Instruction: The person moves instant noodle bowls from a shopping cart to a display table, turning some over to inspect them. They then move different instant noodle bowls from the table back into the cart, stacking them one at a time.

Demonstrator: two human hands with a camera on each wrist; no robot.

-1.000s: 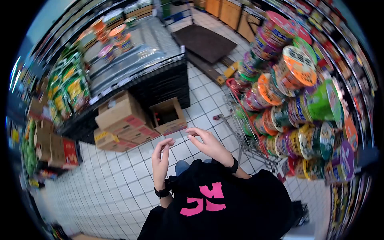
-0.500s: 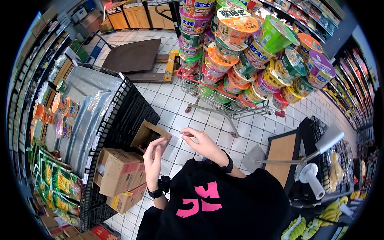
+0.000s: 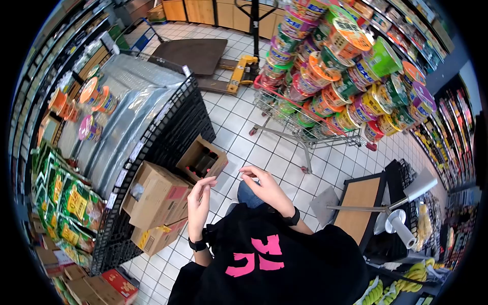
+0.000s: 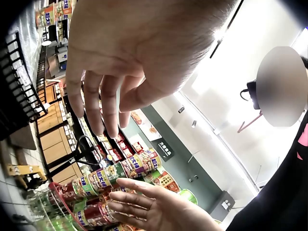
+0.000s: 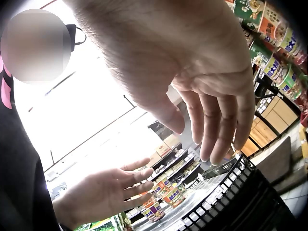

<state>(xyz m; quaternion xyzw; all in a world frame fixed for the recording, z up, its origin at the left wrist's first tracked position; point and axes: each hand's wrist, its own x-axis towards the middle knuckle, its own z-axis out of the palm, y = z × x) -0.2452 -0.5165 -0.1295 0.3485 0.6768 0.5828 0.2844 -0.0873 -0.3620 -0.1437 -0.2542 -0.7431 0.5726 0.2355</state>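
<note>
My left hand (image 3: 199, 202) is raised in front of my chest with relaxed, slightly bent fingers and holds nothing. Facing it, my right hand (image 3: 264, 188) hangs in the air with loosely bent fingers, also holding nothing; a gap separates the two. Beyond the right hand stands a shopping cart (image 3: 305, 113) heaped with instant noodle tubs (image 3: 351, 38). Below and ahead of the left hand, an open cardboard box (image 3: 216, 165) with dark bottles inside sits on the floor. In the left wrist view the right hand (image 4: 163, 209) shows its palm.
To the left is a black-rimmed display stand (image 3: 168, 96) bearing a few noodle tubs (image 3: 91, 91) and green packets (image 3: 76, 198). Closed cartons (image 3: 157, 203) are stacked at its foot. A yellow pallet jack (image 3: 241, 73) stands ahead; a table with a wrap roll (image 3: 401, 231) and bananas (image 3: 373, 292) lie right.
The head view has swung right, then slightly back left, bringing the table and bananas into sight. Both hands keep nearly the same raised pose, empty throughout.
</note>
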